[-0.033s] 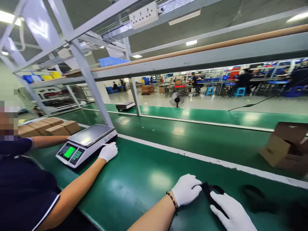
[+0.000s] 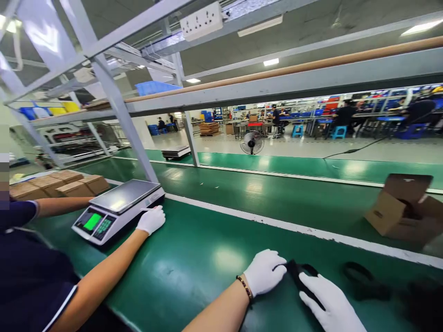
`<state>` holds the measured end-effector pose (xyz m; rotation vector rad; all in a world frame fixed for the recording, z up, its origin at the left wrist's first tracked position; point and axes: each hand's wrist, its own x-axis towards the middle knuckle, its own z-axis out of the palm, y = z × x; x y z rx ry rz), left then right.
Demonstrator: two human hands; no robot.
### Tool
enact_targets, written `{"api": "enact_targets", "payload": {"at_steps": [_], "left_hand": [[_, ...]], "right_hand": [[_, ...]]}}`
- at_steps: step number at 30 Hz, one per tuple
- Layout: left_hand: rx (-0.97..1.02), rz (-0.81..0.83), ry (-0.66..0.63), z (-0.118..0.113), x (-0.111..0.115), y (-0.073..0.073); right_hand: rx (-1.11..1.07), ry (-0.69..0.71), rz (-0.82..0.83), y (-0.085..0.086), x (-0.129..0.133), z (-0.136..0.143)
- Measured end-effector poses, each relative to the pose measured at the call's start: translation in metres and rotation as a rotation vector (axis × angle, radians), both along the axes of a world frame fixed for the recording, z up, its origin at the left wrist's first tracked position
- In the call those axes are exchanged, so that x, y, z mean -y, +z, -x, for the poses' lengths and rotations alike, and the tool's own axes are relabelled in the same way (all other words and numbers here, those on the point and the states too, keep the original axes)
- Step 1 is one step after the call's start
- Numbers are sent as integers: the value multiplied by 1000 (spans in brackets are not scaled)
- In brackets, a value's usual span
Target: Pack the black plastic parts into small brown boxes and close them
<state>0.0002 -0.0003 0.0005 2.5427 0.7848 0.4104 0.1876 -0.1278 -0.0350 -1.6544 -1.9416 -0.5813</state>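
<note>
Green worktable [image 2: 194, 249] — crossed by a white strip [image 2: 294, 227] and spanned by a grey metal shelf frame [image 2: 242, 92]. Co-worker in dark shirt [image 2: 31, 272], seen at the left edge; one gloved hand [image 2: 151, 220] is placed just beside the scale. Scale [image 2: 125, 195], green display lit. Open brown carton [image 2: 389, 212], set at the far right. Right hand [image 2: 328, 299], white-gloved; the black strap [image 2: 295, 271] is held between thumb and fingers, above the table. Left hand [image 2: 266, 273], white-gloved, fingers drawn narrow at the strap's end — whether it is gripped cannot be told. Second black loop [image 2: 372, 287], laid right of the right hand. Beaded bracelet [image 2: 244, 287], worn on the left wrist
</note>
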Motion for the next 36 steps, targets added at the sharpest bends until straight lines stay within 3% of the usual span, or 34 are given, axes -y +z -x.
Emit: {"api": "enact_targets", "payload": {"at_steps": [6,11,15,17,20,23,28,31,36], "left_hand": [[8,35,31,0,0,1],[13,55,52,0,0,2],[14,61,57,1,1,6],[24,63,64,2,1,7],[33,62,67,3,0,7],[39,70,67,2,-1,6],[54,97,74,-1,-3,5],[79,99,86,-2,-4,3],[99,98,91,-2,-6,1]], "right_hand": [[-42,-69,-60,7,-3,-1],[-54,-45,-88,13,-4,2],[-110,-33,-169,24,0,9],[-142,-96,-261,35,2,3],[-190,-274,-323,59,-1,-29],[-146,-422,-274,91,-16,-86],[-4,-796,12,131,-65,-178],[-5,-801,111,135,-98,-203],[-44,-705,307,129,-146,-217]]}}
